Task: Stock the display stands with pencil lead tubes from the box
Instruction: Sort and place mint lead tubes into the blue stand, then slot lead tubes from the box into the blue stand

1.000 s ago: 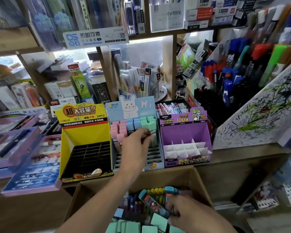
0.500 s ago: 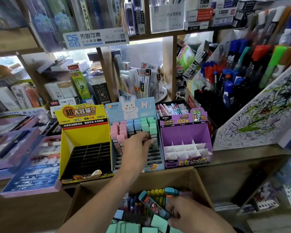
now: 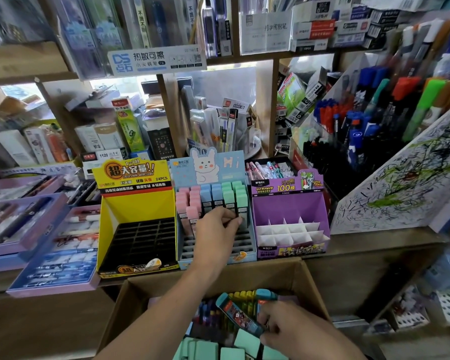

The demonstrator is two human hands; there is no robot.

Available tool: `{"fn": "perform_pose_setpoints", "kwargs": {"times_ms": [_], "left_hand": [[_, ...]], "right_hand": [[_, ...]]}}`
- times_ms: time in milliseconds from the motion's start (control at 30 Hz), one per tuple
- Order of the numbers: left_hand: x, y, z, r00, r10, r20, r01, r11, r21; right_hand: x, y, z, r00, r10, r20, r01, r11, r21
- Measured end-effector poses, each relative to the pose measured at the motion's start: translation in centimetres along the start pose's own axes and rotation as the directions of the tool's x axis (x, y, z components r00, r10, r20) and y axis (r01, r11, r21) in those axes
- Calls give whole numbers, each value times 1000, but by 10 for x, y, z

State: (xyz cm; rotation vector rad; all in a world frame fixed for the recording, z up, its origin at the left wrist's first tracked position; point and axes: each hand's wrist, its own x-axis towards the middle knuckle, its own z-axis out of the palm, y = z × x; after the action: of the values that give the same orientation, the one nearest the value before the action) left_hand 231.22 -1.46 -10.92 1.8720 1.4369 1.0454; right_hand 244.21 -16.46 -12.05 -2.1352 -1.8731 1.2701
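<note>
The blue stand (image 3: 240, 255) stood wedged between the yellow stand (image 3: 138, 209) and the purple stand (image 3: 289, 209), edge to edge. Its rear rows were filled with pink, blue and mint caps, and its front slots lay open beneath the left hand (image 3: 218, 229), which pinched a mint-capped tube (image 3: 242, 220) at the right-hand column. Below the shelf edge, inside the rim of the cardboard box (image 3: 218, 278), the right hand (image 3: 289, 327) gripped a teal tube (image 3: 240, 317) with a dark printed label, tilted above loose tubes (image 3: 246, 340).
</note>
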Motion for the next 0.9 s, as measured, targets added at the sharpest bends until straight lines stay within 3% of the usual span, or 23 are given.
{"fn": "perform_pose_setpoints", "kwargs": {"times_ms": [267,433,667,900], "left_hand": [[-50,-2,-50,997,64,-40,-67,996,-65],[-106,-33,-97,995,-63,79,65,997,-31],[-178,-75,-126,920,-332,210,316,943,106],[-213,-87,-142,802,-452,390,341,884,321]], "right_hand": [[6,8,6,989,-126,-77,130,990,49],[-1,-2,8,966,-210,-149,216,976,25],[-10,-26,35,965,-256,-58,257,966,21],[-19,-32,68,967,-218,128,224,974,-32]]}}
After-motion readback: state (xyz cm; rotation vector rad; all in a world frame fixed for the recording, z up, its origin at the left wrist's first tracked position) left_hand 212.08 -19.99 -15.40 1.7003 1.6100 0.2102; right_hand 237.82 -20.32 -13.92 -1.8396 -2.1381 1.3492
